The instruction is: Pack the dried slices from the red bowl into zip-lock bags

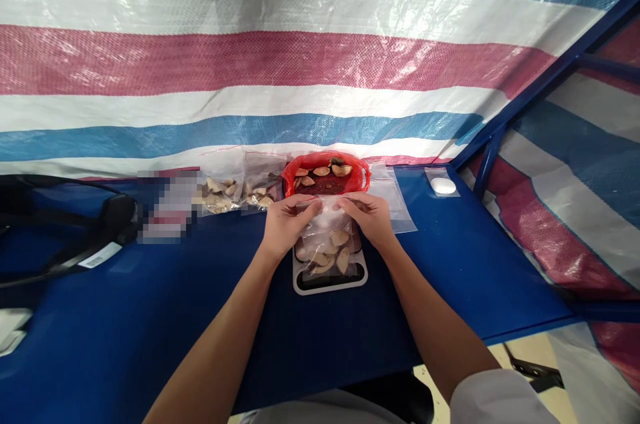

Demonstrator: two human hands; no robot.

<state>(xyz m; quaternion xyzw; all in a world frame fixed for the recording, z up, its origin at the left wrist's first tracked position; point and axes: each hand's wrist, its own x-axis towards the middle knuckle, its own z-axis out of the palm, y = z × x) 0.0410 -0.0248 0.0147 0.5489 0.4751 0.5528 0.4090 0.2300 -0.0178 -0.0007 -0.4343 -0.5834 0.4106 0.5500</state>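
My left hand and my right hand pinch the top edge of a clear plastic bag, thumbs on the near side. Several pale tan, curved dried pieces lie at the bottom of the bag. Beneath it, a white scale with a dark front panel rests on the blue table; I cannot tell whether the bag touches it. Just beyond my fingers stands an open red plastic bag with more of the pieces inside. Flat clear bags lie to the right of my right hand.
Two filled clear bags, one farther left and one nearer, lie left of the red bag. A black strapped device occupies the table's left. A white oval object sits at right. Striped sheeting rises behind; a blue frame borders the right.
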